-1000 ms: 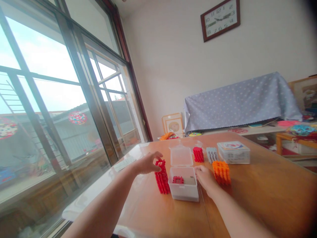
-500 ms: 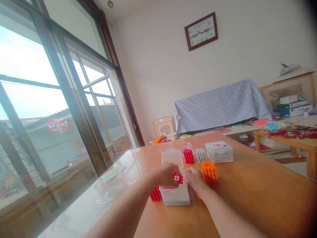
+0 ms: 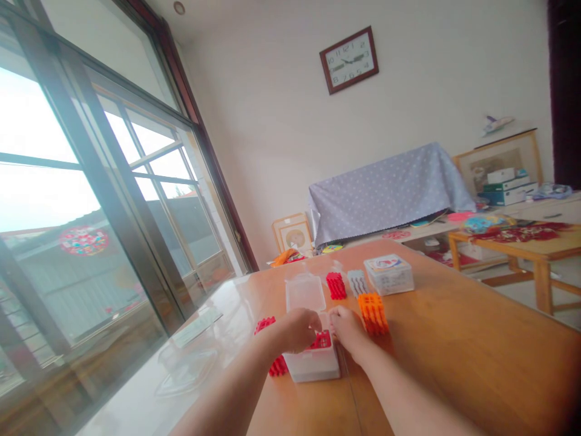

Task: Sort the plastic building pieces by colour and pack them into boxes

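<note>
A clear plastic box (image 3: 313,367) stands on the table with its lid (image 3: 305,295) laid back behind it. A red interlocking block piece (image 3: 323,340) sits inside the box. My left hand (image 3: 299,330) hovers over the box with bent fingers a little apart, beside the red piece; nothing shows in its grasp. My right hand (image 3: 347,327) has its fingers curled closed at the box's right rim. Red stacked pieces (image 3: 277,366) stand left of the box, partly behind my left forearm.
Behind my right hand are an orange stack (image 3: 373,315), a grey stack (image 3: 357,283), a red stack (image 3: 336,286) and a closed clear box (image 3: 389,274). A transparent container (image 3: 186,372) lies on the left. A window (image 3: 136,181) borders the table (image 3: 436,339).
The red piece that was in my left hand is now down in the box, and the fingers are off it. My right hand stays at the rim. The view has shifted slightly right.
</note>
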### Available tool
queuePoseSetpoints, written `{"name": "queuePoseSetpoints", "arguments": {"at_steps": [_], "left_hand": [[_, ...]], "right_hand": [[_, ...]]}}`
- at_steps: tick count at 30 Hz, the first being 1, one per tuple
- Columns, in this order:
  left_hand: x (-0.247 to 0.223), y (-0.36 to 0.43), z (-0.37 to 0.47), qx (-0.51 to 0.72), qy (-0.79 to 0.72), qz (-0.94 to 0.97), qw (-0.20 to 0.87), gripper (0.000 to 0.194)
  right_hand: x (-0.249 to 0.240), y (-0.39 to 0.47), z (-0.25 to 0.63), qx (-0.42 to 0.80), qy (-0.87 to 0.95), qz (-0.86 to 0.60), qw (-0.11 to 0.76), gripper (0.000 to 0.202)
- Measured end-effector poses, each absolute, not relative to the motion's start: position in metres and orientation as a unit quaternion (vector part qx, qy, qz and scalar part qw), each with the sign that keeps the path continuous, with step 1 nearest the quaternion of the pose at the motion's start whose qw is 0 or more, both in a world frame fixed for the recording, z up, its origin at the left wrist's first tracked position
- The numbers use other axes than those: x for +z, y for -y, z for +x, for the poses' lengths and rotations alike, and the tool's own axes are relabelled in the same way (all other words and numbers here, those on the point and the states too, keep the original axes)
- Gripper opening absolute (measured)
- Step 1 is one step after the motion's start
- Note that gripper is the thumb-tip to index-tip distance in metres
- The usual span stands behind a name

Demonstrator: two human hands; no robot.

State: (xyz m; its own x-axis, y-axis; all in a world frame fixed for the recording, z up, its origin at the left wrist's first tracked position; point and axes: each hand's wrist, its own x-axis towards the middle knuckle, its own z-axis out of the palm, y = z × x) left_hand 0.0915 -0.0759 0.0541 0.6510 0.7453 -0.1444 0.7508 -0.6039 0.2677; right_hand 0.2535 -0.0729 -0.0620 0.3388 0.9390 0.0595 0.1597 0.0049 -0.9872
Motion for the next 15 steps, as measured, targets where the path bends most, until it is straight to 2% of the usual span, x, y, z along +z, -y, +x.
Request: {"name": "queuePoseSetpoints", "arguments": {"at_steps": [8, 12, 15], "left_hand": [[0.055, 0.086, 0.098, -0.050, -0.414, 0.892, 0.173, 0.030], [0.067, 0.087, 0.094, -0.026, -0.419, 0.889, 0.181, 0.035], [0.084, 0.085, 0.080, 0.042, -0.420, 0.890, 0.171, 0.037]], "right_hand": [[-0.065, 0.069, 0.251, 0.347, 0.454, -0.610, 0.549, 0.013], [-0.065, 0.071, 0.251, 0.344, 0.452, -0.610, 0.552, 0.013], [-0.064, 0.073, 0.251, 0.344, 0.451, -0.608, 0.556, 0.014]]}}
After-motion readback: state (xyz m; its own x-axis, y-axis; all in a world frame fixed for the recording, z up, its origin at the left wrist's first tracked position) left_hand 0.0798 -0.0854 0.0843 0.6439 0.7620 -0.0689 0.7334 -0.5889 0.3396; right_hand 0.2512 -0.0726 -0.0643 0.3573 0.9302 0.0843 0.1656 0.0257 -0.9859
